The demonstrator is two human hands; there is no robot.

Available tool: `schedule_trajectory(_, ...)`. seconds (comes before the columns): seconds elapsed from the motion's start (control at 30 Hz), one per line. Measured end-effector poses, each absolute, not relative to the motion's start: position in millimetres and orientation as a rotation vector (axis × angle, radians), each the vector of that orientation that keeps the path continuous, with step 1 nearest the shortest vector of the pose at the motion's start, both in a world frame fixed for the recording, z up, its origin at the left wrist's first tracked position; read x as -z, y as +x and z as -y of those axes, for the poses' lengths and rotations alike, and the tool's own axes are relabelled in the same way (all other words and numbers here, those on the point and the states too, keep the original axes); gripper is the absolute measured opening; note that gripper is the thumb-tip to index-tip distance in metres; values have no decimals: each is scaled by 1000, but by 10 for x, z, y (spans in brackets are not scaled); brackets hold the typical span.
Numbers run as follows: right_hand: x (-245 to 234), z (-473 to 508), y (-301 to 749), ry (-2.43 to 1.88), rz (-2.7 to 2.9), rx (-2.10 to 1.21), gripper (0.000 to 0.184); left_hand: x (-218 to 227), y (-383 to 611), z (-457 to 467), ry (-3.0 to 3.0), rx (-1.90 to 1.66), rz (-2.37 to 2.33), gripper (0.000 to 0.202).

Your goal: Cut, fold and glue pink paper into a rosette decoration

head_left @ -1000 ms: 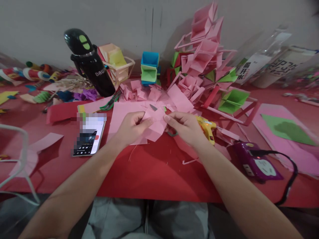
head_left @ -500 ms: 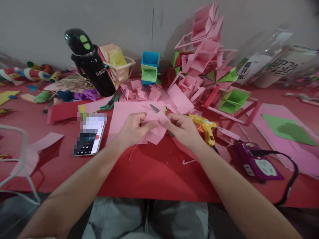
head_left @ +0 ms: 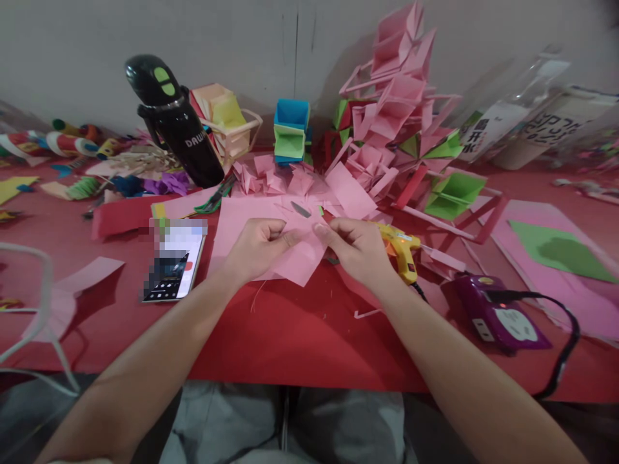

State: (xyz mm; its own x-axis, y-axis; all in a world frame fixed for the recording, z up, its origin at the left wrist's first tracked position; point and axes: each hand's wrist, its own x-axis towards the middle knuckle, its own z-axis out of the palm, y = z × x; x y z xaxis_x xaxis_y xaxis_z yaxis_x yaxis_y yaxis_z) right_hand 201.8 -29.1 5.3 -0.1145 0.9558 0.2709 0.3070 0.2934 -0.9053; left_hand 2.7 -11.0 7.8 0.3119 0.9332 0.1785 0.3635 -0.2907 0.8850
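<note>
Both of my hands pinch one pink folded paper piece just above the red table. My left hand grips its left side with thumb and fingers closed. My right hand pinches the top right edge. A pointed flap of the paper hangs down between the hands. Behind them lie loose pink paper sheets and a scissors tip.
A phone lies left of my left hand. A yellow glue gun and a purple power strip sit to the right. A black bottle, coloured paper boxes and a tall pink paper stack stand behind.
The hands drew together over the pink piece, then the paper unfolded a little, with its lower flap now hanging further down. Nothing else on the table moved.
</note>
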Motion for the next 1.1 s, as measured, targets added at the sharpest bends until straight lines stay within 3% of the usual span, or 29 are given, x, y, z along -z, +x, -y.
schedule_trajectory(0.13, -19, 277, 2037, -1193, 1543, -880, 47, -107, 27, 109, 1800, -906, -1085, 48)
schedule_trajectory(0.53, 2, 256, 2023, -1135, 1589, -900, 43, -112, 54, 120, 1697, -856, -994, 40)
schedule_trajectory(0.7, 17, 258, 1990, -1106, 1666, -949, 37, -83, 71, 121, 1751, -944, -1096, 54)
schedule_trajectory(0.83, 17, 255, 1970, -1085, 1657, -987, 31, -71, 73, 124, 1798, -943, -1105, 54)
schedule_trajectory(1.1, 31, 249, 1993, -1069, 1622, -920, 34, -59, 82, 123, 1705, -836, -1078, 55)
